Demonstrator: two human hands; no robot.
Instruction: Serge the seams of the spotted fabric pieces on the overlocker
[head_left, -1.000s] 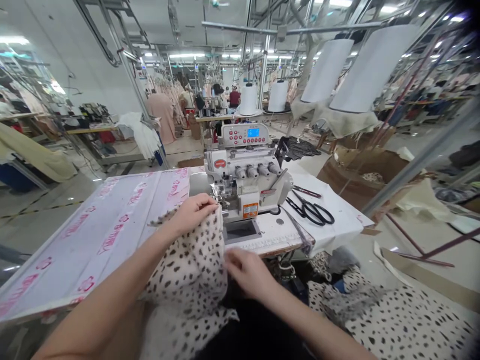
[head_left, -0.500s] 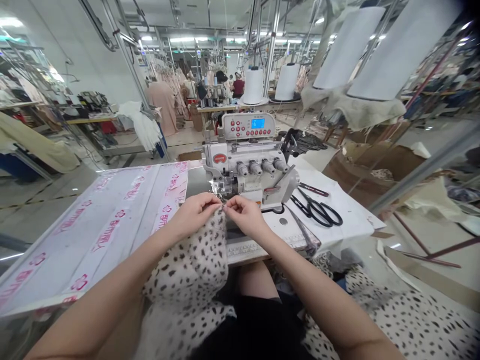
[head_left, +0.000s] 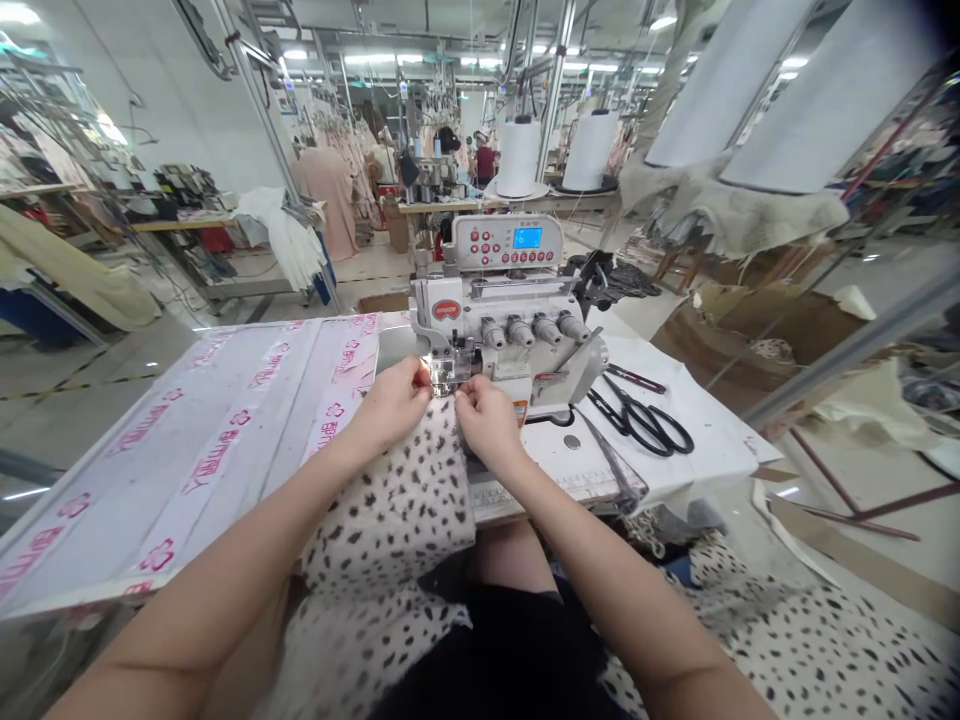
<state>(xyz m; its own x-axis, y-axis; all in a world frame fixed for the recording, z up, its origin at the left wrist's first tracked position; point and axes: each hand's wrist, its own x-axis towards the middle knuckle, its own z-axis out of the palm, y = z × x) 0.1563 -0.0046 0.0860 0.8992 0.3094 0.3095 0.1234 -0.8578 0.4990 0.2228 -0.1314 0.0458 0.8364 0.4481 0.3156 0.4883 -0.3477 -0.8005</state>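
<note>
Cream black-spotted fabric pinched by left hand and right hand, fingertips clamped on its edge, just at 6 o'clock of the steel presser foot on a white overlock sewing machine.

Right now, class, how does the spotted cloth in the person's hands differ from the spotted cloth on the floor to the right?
The cloth held by the left hand and right hand rises to the sewing machine; the cloth on the floor lies low beside it. The first is drawn fairly smooth; the second is rumpled. Both are cream with dark spots.
</note>
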